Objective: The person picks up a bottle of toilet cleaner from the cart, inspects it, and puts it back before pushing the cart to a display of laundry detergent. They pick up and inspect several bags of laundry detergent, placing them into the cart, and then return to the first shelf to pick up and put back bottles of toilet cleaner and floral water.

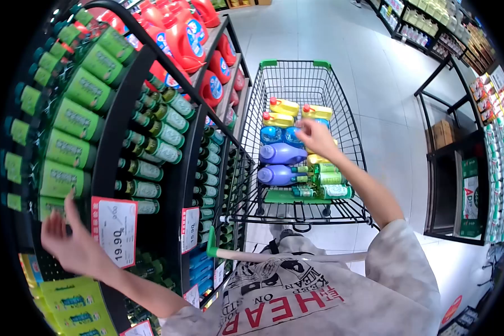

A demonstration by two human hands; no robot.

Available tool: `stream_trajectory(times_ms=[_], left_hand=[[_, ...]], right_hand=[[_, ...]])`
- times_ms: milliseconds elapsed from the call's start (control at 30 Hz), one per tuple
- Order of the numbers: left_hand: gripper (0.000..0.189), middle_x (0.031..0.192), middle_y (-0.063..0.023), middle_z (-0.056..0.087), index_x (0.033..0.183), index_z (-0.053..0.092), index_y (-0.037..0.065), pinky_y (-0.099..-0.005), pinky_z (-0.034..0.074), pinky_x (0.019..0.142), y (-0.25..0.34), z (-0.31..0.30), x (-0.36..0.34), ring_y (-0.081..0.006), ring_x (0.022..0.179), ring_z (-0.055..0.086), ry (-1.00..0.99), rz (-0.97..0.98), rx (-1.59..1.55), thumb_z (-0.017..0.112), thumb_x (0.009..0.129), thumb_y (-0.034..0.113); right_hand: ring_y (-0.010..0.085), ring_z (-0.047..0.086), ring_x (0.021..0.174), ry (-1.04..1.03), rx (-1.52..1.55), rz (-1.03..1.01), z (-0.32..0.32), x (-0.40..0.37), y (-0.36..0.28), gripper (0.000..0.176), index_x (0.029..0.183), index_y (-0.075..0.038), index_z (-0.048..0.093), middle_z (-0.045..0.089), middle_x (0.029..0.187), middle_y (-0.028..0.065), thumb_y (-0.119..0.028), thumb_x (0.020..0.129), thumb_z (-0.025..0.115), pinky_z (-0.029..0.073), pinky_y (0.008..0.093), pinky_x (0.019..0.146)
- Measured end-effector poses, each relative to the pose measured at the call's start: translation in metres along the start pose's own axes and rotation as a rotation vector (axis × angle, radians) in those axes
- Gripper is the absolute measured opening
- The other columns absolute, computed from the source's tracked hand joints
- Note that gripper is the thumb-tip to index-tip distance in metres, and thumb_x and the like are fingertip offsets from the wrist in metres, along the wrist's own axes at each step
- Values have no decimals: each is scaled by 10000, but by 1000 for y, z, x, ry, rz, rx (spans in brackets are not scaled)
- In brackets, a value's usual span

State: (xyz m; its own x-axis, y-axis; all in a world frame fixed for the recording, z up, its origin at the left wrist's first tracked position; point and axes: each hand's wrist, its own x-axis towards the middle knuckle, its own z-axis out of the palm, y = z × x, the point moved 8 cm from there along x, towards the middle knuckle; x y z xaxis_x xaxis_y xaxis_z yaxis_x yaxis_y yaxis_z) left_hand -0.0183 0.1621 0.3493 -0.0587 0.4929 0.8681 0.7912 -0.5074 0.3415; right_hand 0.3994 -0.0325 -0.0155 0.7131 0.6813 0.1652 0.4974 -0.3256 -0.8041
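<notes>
My left hand [75, 246] is beside the shelf at the left, near the lowest green-labelled bottles [61, 179], with its thumb apart from blurred, slightly bent fingers and nothing visible in it. Over the shopping cart [355, 131] hovers my right hand [317, 136], its fingers curled together, with no object showing in them. It partly covers the blue and yellow bottles below. Inside the cart lie yellow bottles with red caps [284, 106], blue bottles [271, 134], two purple bottles [280, 175] and green bottles [335, 191] at the near end.
Shelves on the left carry red detergent jugs [185, 45] and rows of dark green bottles [165, 151]. Price tags [117, 229] stick out from the shelf edges. A black rack [425, 95] with a cardboard box [442, 133] stands at the right. The cart handle [252, 256] is near my body.
</notes>
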Motion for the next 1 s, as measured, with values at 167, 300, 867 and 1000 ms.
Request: stream_trajectory(times_ms=[167,300,867,1000], left_hand=[[56,795,-93,607,858,589,-13,-283,477,623,11,27,-130,-166,684,570,-255,220,-391,643,846,-5],[57,722,-85,617,794,629,44,-325,485,559,26,82,-280,-249,617,613,-1057,299,-497,657,769,1],[85,764,-50,663,886,642,113,-348,502,571,-1,87,-344,-229,652,662,-1243,104,-408,652,802,111],[211,826,-95,665,1004,620,51,-333,524,629,-5,92,-346,-220,716,664,-1358,-67,-563,678,808,104]], right_hand=[[351,660,832,-580,-236,122,89,-83,100,219,926,-39,671,678,881,195,-192,771,644,525,433,772],[375,641,913,-1077,-475,186,131,-137,133,304,1056,-54,653,676,964,190,-245,820,646,513,453,795],[373,636,791,-349,-376,-13,24,-36,17,385,913,-43,603,654,803,169,-374,771,737,487,470,687],[348,637,707,-188,-168,-84,1,-7,-90,391,839,-38,582,654,751,156,-373,746,761,483,427,613]])
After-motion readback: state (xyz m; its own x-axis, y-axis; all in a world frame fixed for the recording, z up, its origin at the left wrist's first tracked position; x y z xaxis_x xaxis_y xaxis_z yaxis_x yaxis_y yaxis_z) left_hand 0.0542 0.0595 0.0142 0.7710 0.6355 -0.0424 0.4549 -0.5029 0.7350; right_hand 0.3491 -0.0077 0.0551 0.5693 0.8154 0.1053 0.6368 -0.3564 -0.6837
